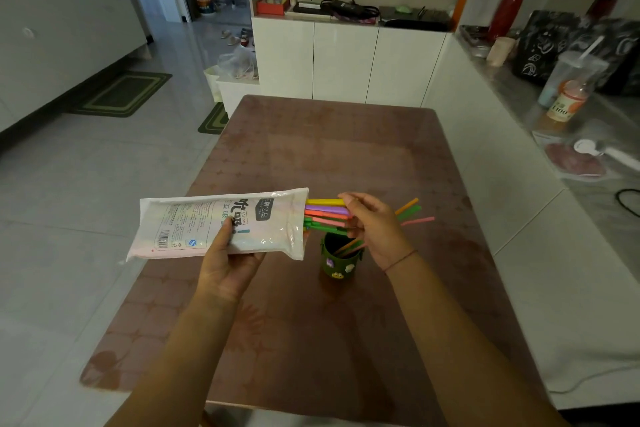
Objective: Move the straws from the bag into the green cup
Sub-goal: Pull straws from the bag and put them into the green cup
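My left hand (228, 262) grips a white plastic straw bag (194, 224) from below and holds it level above the table, its open end pointing right. Several coloured straws (325, 213) stick out of that opening. My right hand (375, 227) is closed around this bunch just past the bag's mouth, and orange, green and pink straw ends (414, 211) show beyond my fingers. Directly under the straws stands the dark green cup (341, 258), decorated with small stickers. A few straws lean inside it.
The brown patterned table (346, 322) has its left edge beside open tiled floor. White cabinets stand behind it. To the right runs a counter with a lidded drink cup (575, 80), a bottle and dark bags.
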